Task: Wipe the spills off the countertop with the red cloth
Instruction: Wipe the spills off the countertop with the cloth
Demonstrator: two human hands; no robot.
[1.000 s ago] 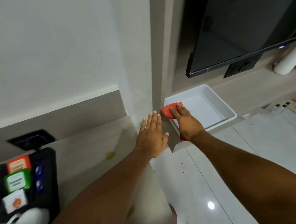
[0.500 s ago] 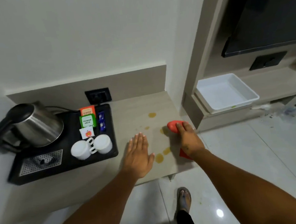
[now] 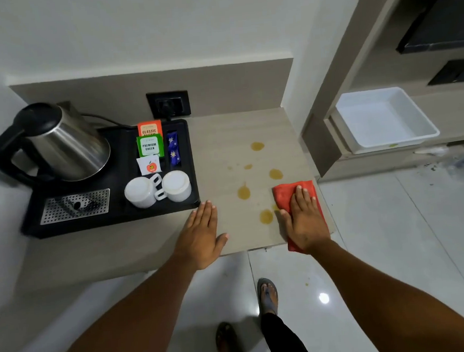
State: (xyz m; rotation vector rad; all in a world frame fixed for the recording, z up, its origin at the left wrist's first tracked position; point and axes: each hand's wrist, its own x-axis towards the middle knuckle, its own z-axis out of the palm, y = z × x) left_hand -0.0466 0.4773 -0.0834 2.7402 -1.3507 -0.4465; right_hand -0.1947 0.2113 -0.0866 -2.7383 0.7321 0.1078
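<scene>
Now the red cloth (image 3: 288, 195) lies under the flat, open right grip (image 3: 305, 220) beside spills (image 3: 266, 216).

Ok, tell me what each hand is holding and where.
Nothing is gripped. The right hand presses flat on the middle of the red cloth, pinning it to the countertop. The left hand rests flat and empty on the countertop.

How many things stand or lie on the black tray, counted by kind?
Kettle: 1
White cups: 2
Tea sachets, orange, green, white: 3
Blue packets: 2
Total on the black tray: 8
</scene>
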